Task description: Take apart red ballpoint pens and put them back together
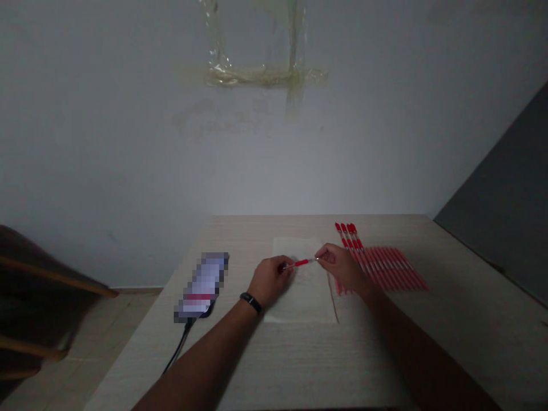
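A slim red-and-clear pen (pixel 302 262) is stretched between my two hands, tilted slightly up toward the right. My left hand (pixel 270 278), with a black band at the wrist, has its fingers closed around the pen's left end. Thumb and fingertips of my right hand (pixel 338 264) pinch near its right end, where a small shiny part shows. Both hands are above a whitish sheet or flat bag (pixel 299 305); its exact kind is unclear. Just right of my right hand lies a row of several red pens (pixel 391 268); a few at its left have red tops (pixel 346 228) and reach farther back.
A phone (pixel 203 285) with a blurred screen lies at the left of the pale wooden table (pixel 231 365), a black cable (pixel 180 347) running from it. Behind stands a wall (pixel 265 171) with tape strips (pixel 257 77). A dark wooden-framed piece of furniture (pixel 38 279) is at far left.
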The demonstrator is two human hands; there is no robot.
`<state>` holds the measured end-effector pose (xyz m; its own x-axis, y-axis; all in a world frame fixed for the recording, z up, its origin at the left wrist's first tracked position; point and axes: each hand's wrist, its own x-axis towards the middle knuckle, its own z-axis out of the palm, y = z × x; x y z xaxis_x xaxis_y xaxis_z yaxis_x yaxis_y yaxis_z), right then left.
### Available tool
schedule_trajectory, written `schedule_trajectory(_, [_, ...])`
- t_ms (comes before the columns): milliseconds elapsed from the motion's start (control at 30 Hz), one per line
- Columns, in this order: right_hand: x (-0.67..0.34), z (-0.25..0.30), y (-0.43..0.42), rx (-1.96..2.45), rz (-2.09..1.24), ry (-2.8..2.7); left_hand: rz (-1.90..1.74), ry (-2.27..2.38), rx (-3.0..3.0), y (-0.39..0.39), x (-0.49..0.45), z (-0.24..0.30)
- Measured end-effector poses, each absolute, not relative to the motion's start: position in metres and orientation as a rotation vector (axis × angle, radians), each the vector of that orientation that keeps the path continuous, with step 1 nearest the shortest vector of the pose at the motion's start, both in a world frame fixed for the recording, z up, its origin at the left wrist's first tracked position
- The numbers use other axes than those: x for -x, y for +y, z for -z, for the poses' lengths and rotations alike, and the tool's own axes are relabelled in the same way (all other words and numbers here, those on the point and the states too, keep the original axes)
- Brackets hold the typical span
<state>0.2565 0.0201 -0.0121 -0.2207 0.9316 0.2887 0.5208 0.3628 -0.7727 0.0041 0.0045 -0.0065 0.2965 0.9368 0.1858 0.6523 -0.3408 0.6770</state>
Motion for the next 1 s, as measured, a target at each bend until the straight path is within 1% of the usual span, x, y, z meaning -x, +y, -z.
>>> schedule_trajectory(233, [-0.252,0.01,0.012,1.357,-0.99,-1.762,-0.827,1.373,-2.107,0.004,-0.004,0.008])
schedule_trajectory(333, [-0.249,0.007,0.009,1.398,-1.063,-1.743,-0.827,1.335,-2.123,0.002,-0.005,0.004])
schedule_trajectory(600, [-0.248,0.006,0.008,1.349,-1.051,-1.773,-0.785,1.262,-2.165,-0.001,-0.007,-0.005])
schedule_trajectory(833, [-0.244,0.001,0.005,1.41,-1.033,-1.762,-0.844,1.231,-2.159,0.0,-0.006,-0.003])
schedule_trajectory(1000, [-0.243,0.0,0.004,1.367,-0.965,-1.804,-0.841,1.233,-2.178,-0.001,-0.006,-0.005])
